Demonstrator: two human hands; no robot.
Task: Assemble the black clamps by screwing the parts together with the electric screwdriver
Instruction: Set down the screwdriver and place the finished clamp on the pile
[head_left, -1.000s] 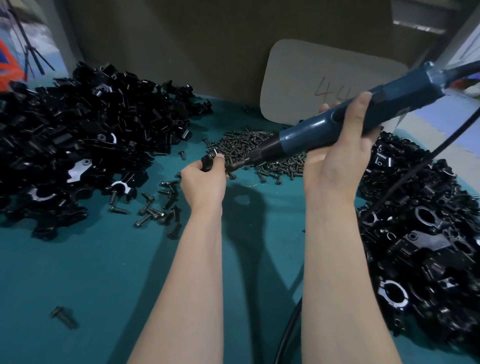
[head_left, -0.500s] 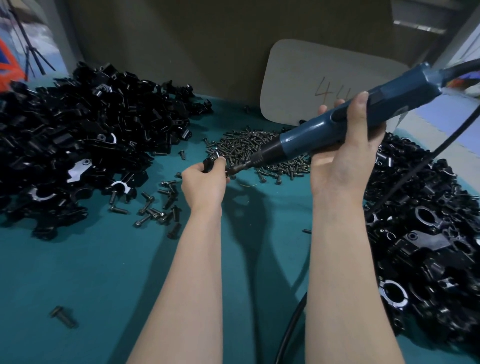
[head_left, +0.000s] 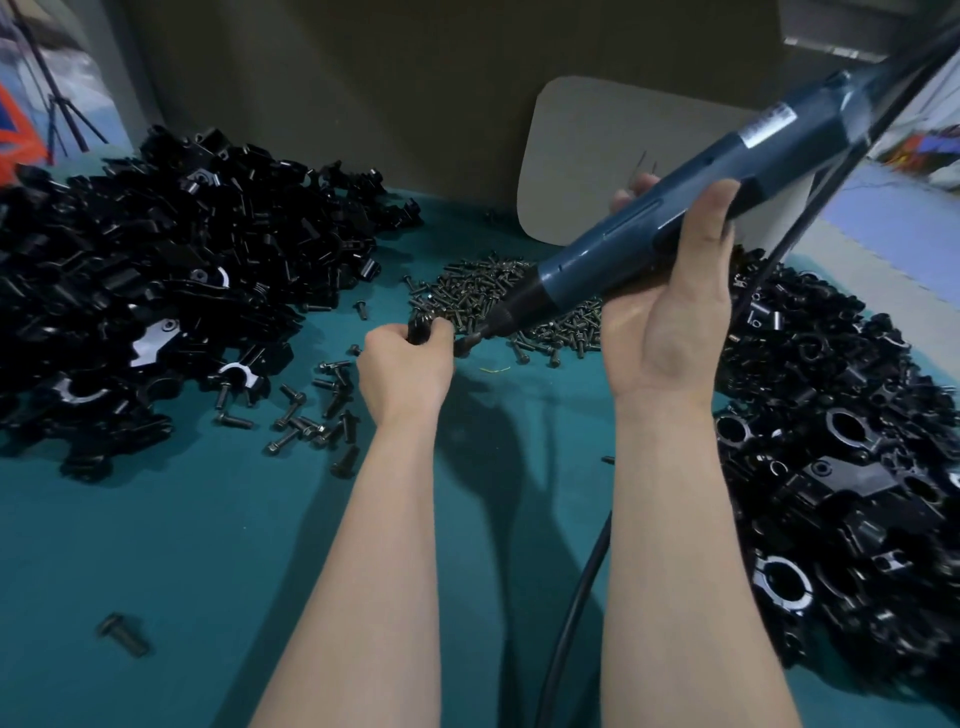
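Your left hand (head_left: 405, 366) pinches the clamp (head_left: 418, 330) at centre frame, your right hand (head_left: 670, 322) grips the screwdriver (head_left: 649, 228): line the bit (head_left: 471, 341) up square.

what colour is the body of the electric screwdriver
Dark blue with a black nose, as the head view shows: the screwdriver held in the right hand.

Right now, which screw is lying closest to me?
The lone screw near the bottom-left of the teal table. The scattered screws beside the left hand and the screw heap beyond it all lie farther from you.
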